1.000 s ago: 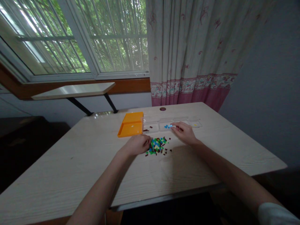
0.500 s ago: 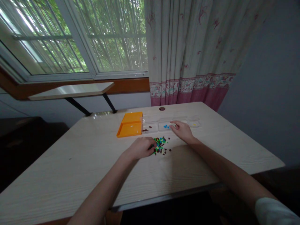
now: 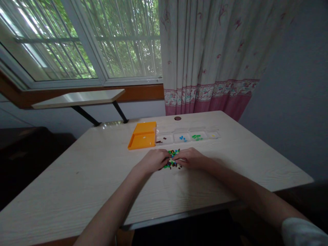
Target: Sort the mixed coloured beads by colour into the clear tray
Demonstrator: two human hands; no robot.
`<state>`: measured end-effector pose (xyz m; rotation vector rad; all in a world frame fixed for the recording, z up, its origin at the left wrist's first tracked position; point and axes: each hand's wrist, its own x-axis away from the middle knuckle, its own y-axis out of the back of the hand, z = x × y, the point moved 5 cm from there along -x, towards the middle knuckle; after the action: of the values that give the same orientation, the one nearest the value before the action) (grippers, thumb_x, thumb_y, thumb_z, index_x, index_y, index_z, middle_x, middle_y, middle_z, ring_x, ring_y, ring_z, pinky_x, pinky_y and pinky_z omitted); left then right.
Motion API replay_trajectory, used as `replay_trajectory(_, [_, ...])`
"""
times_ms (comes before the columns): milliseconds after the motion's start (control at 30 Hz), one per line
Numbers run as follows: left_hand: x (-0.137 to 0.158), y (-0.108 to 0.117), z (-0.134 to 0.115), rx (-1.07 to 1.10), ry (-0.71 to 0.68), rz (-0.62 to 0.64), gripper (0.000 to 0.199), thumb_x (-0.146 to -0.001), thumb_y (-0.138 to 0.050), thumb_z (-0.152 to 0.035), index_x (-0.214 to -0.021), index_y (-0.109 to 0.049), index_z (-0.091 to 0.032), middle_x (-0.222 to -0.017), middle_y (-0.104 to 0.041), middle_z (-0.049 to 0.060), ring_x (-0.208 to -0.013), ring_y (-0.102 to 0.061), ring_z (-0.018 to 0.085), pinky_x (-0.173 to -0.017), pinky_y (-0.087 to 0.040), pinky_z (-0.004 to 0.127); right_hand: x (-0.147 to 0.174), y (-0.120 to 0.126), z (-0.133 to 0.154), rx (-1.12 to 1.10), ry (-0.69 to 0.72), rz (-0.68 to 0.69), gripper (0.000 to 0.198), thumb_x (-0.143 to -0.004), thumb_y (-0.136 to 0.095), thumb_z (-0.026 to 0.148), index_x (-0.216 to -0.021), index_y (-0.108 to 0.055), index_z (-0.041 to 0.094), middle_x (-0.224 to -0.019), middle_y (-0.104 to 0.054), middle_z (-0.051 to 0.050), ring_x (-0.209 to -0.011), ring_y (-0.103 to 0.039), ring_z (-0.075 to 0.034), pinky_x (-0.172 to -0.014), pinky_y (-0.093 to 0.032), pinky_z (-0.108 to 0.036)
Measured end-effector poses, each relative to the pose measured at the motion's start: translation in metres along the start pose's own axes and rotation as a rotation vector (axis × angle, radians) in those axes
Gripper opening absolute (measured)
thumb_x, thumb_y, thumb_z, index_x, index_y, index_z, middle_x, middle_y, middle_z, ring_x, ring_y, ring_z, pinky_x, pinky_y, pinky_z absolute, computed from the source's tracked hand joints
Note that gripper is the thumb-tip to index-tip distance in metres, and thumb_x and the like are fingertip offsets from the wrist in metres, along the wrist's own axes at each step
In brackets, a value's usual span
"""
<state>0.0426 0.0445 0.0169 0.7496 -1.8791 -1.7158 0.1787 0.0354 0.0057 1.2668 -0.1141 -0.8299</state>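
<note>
A pile of small building bricks in green, brown, blue, yellow and white lies on the table between my hands. From the left, my left hand rests against the pile with its fingers curled; whatever they grip is hidden. My right hand reaches in from the other side, fingertips drawn together among the bricks, and any piece between them is too small to make out. Behind the hands is a row of clear trays, holding brown bricks, blue bricks, green bricks and a yellow brick.
An open orange case stands left of the trays, with small white pieces inside. A raised shelf on black brackets is at the table's back left. The wooden table has a round brown cap near the curtain.
My right hand has come from over the trays down to the pile, uncovering the green bricks in their tray. My left hand has stayed at the pile, where some bricks have shifted.
</note>
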Motion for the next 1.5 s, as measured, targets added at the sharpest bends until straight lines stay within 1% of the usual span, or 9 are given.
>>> replay_trajectory(100, [0.0,-0.001,0.002,0.014,0.011,0.001,0.023,-0.081,-0.042,-0.024,-0.095,-0.06,-0.023,-0.088,-0.062,0.003,-0.08,-0.058,0.016,-0.067,-0.042,0.023,0.0,-0.007,0.003,0.013,0.012,0.022,0.022,-0.081,-0.05,0.027,-0.099,-0.063,0.025,-0.089,-0.067,-0.001,-0.078,-0.061,-0.012,-0.068,-0.042,-0.02])
replay_trajectory(267, [0.0,-0.001,0.005,0.021,0.022,-0.013,0.021,-0.081,-0.042,-0.026,-0.092,-0.06,-0.022,-0.088,-0.063,0.003,-0.082,-0.058,0.016,-0.069,-0.042,0.024,-0.002,-0.008,-0.004,0.04,-0.054,0.029,0.021,-0.082,-0.049,0.028,-0.097,-0.063,0.023,-0.085,-0.068,-0.002,-0.074,-0.061,-0.012,-0.066,-0.042,-0.021])
replay_trajectory(433, [0.0,-0.002,0.005,0.022,0.007,-0.023,0.022,-0.081,-0.042,-0.025,-0.093,-0.06,-0.022,-0.088,-0.064,0.003,-0.081,-0.058,0.017,-0.068,-0.042,0.025,-0.002,-0.011,-0.004,0.025,-0.046,0.044,0.023,-0.082,-0.048,0.025,-0.099,-0.062,0.024,-0.092,-0.067,-0.001,-0.078,-0.06,-0.012,-0.069,-0.041,-0.022])
replay_trajectory(667, [-0.001,-0.002,0.002,0.055,-0.027,-0.018,0.024,-0.08,-0.042,-0.022,-0.096,-0.06,-0.023,-0.092,-0.064,0.002,-0.083,-0.059,0.016,-0.069,-0.042,0.024,-0.004,-0.008,-0.009,0.019,-0.173,0.097,0.019,-0.077,-0.052,0.025,-0.091,-0.065,0.026,-0.068,-0.064,0.003,-0.059,-0.054,-0.01,-0.054,-0.034,-0.019])
replay_trajectory(833, [0.0,-0.003,0.004,0.033,-0.001,-0.023,0.026,-0.08,-0.04,-0.022,-0.099,-0.058,-0.022,-0.094,-0.065,0.003,-0.084,-0.059,0.018,-0.069,-0.043,0.025,-0.004,-0.006,-0.01,-0.035,-0.181,0.11,0.018,-0.076,-0.052,0.027,-0.087,-0.067,0.026,-0.058,-0.057,0.004,-0.051,-0.046,-0.008,-0.049,-0.028,-0.018])
replay_trajectory(933, [0.0,-0.005,0.007,0.015,0.026,-0.024,0.027,-0.081,-0.04,-0.022,-0.102,-0.057,-0.022,-0.094,-0.065,0.004,-0.085,-0.06,0.018,-0.07,-0.043,0.026,-0.004,-0.006,-0.01,-0.131,-0.2,0.142,0.018,-0.075,-0.053,0.027,-0.083,-0.068,0.023,-0.051,-0.051,0.005,-0.046,-0.039,-0.006,-0.046,-0.025,-0.018])
replay_trajectory(1067, [-0.001,-0.006,0.006,0.0,0.004,-0.014,0.026,-0.081,-0.039,-0.022,-0.1,-0.058,-0.022,-0.094,-0.065,0.004,-0.085,-0.06,0.018,-0.07,-0.043,0.026,-0.004,-0.007,-0.012,-0.263,-0.257,0.179,0.016,-0.071,-0.055,0.022,-0.077,-0.069,0.018,-0.049,-0.046,0.006,-0.045,-0.036,-0.005,-0.045,-0.025,-0.017])
replay_trajectory(1267, [-0.002,-0.004,0.004,0.01,-0.015,-0.035,0.025,-0.081,-0.04,-0.022,-0.098,-0.058,-0.022,-0.092,-0.065,0.003,-0.083,-0.06,0.018,-0.069,-0.043,0.025,-0.003,-0.017,-0.021,-0.358,-0.372,0.198,0.013,-0.068,-0.055,0.021,-0.073,-0.066,0.015,-0.051,-0.048,0.005,-0.045,-0.038,-0.005,-0.044,-0.025,-0.018])
replay_trajectory(1500, [-0.001,0.003,-0.001,0.189,0.013,-0.132,0.023,-0.083,-0.041,-0.026,-0.091,-0.062,-0.02,-0.083,-0.066,0.003,-0.072,-0.058,0.013,-0.063,-0.04,0.021,-0.005,-0.01,-0.021,-0.474,-0.343,0.026,0.017,-0.079,-0.048,0.027,-0.086,-0.058,0.015,-0.067,-0.054,0.002,-0.051,-0.04,-0.005,-0.046,-0.028,-0.017])
